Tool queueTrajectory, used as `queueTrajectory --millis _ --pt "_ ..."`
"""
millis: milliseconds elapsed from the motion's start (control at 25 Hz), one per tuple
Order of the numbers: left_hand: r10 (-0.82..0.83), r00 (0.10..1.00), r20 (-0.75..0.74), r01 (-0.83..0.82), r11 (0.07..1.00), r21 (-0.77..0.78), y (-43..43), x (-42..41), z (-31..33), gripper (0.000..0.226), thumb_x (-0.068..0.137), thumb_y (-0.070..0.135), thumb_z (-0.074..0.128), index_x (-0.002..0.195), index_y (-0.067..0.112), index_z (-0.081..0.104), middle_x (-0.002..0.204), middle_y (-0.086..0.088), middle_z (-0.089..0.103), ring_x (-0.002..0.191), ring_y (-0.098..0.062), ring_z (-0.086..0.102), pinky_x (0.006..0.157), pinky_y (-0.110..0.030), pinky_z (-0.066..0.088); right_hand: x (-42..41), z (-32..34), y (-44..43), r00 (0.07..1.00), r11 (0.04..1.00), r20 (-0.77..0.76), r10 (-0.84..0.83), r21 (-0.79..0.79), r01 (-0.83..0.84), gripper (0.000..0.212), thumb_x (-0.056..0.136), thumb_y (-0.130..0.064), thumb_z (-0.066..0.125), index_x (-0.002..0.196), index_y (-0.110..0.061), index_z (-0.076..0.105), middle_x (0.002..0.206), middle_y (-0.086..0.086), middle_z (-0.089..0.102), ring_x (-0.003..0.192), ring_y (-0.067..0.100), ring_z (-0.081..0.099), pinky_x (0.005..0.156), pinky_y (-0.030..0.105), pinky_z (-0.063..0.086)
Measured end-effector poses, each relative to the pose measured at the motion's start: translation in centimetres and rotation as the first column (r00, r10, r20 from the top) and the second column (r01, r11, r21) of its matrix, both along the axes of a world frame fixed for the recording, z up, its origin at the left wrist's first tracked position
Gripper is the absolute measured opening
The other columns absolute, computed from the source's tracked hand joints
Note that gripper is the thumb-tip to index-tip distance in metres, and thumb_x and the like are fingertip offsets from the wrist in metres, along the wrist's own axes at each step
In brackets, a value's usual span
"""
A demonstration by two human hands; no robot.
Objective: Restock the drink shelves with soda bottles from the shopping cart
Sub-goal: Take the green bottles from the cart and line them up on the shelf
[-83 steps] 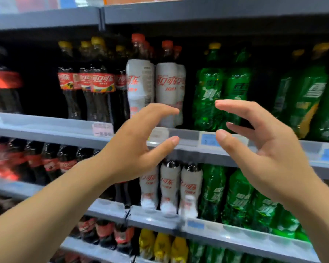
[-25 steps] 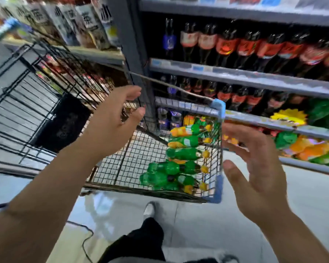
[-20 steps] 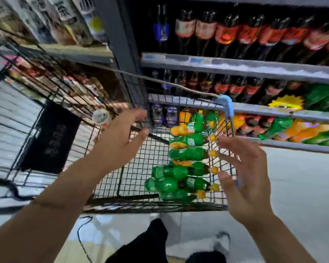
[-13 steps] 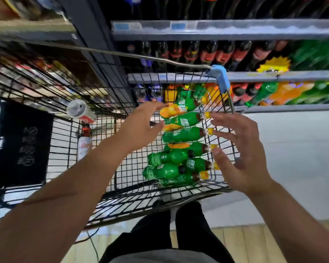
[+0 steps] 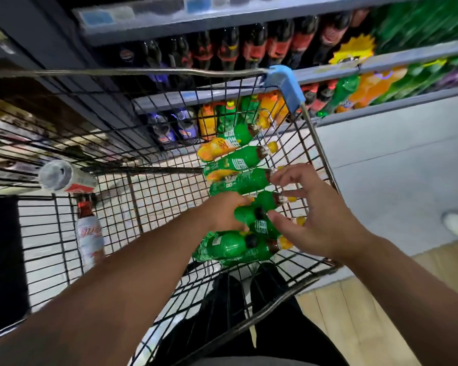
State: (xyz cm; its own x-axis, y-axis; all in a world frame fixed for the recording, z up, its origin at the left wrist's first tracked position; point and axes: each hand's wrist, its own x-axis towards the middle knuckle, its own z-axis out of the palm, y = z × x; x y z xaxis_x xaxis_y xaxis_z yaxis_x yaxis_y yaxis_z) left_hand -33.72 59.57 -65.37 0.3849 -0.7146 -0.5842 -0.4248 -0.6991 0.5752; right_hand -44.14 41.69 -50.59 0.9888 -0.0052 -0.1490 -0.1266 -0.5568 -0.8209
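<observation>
1. Both hands have sunk deeper into the shopping cart (image 5: 284,83) than half a second ago.
2. Left hand (image 5: 220,213) curls round one green soda bottle (image 5: 245,215) in the pile (image 5: 238,180) at the cart's right side.
3. Right hand (image 5: 317,217) hovers just beside it, fingers spread apart, holding nothing.
4. Drink shelves (image 5: 249,19) stand behind the cart.

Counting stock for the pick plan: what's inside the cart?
Green soda bottles piled at the right of the cart, two white-labelled bottles at left. The left hand and right hand cover part of the pile; lower bottles are hidden.
</observation>
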Motion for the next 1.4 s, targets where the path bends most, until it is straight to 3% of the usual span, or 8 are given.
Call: queueTrajectory --millis 320,480,640,880,1000,1120,1280,1400 --pt "0.078 0.996 -0.037 -0.077 0.997 0.025 0.0 -2.7 -1.8 0.082 0.093 0.030 0.071 0.160 0.027 0.023 0.162 -0.013 0.030 0.143 -0.035 0.039 0.114 -0.042 0.039 0.9 0.1 -0.1 0.999 1.000 -0.049 0.018 -0.019 -0.019 0.044 0.085 -0.024 0.076 0.120 -0.031 0.050 0.126 -0.011 0.060 0.121 0.007 0.058 0.100 0.033 0.053" --pt "0.185 0.980 -0.070 -0.188 0.981 -0.037 2.8 -2.8 -0.6 0.072 0.098 0.028 0.065 0.158 0.029 0.025 0.158 -0.006 0.033 0.136 -0.028 0.045 0.110 -0.036 0.040 1.1 -0.1 0.5 0.990 0.996 -0.108 0.089 -0.023 -0.092 0.044 0.086 -0.020 0.077 0.119 -0.030 0.051 0.126 -0.013 0.058 0.119 0.004 0.057 0.101 0.027 0.051" --pt "0.370 0.924 -0.096 -0.379 0.921 -0.093 7.5 -2.7 1.8 0.059 0.100 0.029 0.062 0.152 0.028 0.034 0.148 0.001 0.039 0.124 -0.018 0.049 0.100 -0.029 0.039 1.8 -1.0 1.0 0.939 0.956 -0.236 0.252 -0.089 -0.279 0.044 0.085 -0.033 0.078 0.119 -0.034 0.050 0.124 -0.015 0.056 0.117 0.011 0.057 0.098 0.026 0.050" --pt "0.507 0.862 -0.011 -0.501 0.848 -0.171 12.6 -2.7 4.9 0.053 0.099 0.028 0.063 0.147 0.021 0.041 0.127 0.008 0.044 0.110 -0.014 0.049 0.088 -0.026 0.038 3.7 -4.9 2.7 0.805 0.809 -0.396 0.441 -0.212 -0.548 0.066 0.081 -0.042 0.082 0.138 -0.027 0.051 0.141 -0.007 0.051 0.127 0.008 0.049 0.097 0.019 0.036" --pt "0.558 0.829 0.032 -0.543 0.818 -0.190 14.0 -2.9 5.2 0.055 0.098 0.031 0.065 0.146 0.022 0.041 0.127 0.007 0.048 0.111 -0.014 0.050 0.088 -0.028 0.039 4.4 -7.5 3.7 0.734 0.728 -0.519 0.438 -0.274 -0.628 0.073 0.082 -0.040 0.082 0.145 -0.024 0.047 0.151 0.001 0.046 0.137 0.022 0.047 0.105 0.028 0.041" --pt "0.618 0.785 0.034 -0.601 0.774 -0.196 14.5 -3.2 4.7 0.055 0.096 0.034 0.066 0.144 0.026 0.041 0.124 0.010 0.049 0.111 -0.015 0.053 0.090 -0.031 0.041 5.1 -9.7 4.7 0.680 0.617 -0.617 0.396 -0.369 -0.695 0.085 0.088 -0.030 0.078 0.158 -0.021 0.030 0.164 0.007 0.031 0.151 0.028 0.030 0.119 0.039 0.034" --pt "0.677 0.736 0.016 -0.666 0.728 -0.164 14.8 -3.8 2.8 0.054 0.095 0.039 0.066 0.143 0.032 0.041 0.124 0.018 0.047 0.114 -0.009 0.051 0.092 -0.026 0.040 7.7 -12.8 6.9 0.706 0.403 -0.554 0.441 -0.581 -0.707 0.069 0.095 -0.023 0.066 0.155 -0.014 0.033 0.157 0.012 0.038 0.142 0.032 0.035 0.109 0.044 0.043" --pt "0.742 0.670 0.016 -0.731 0.664 -0.156 15.6 -3.9 1.1 0.046 0.094 0.042 0.065 0.134 0.044 0.042 0.114 0.031 0.049 0.100 0.008 0.052 0.076 -0.006 0.034 10.2 -15.8 10.3 0.781 0.614 -0.499 0.376 -0.497 -0.613 0.054 0.099 -0.031 0.061 0.145 -0.010 0.042 0.147 0.015 0.047 0.135 0.033 0.044 0.106 0.042 0.046"
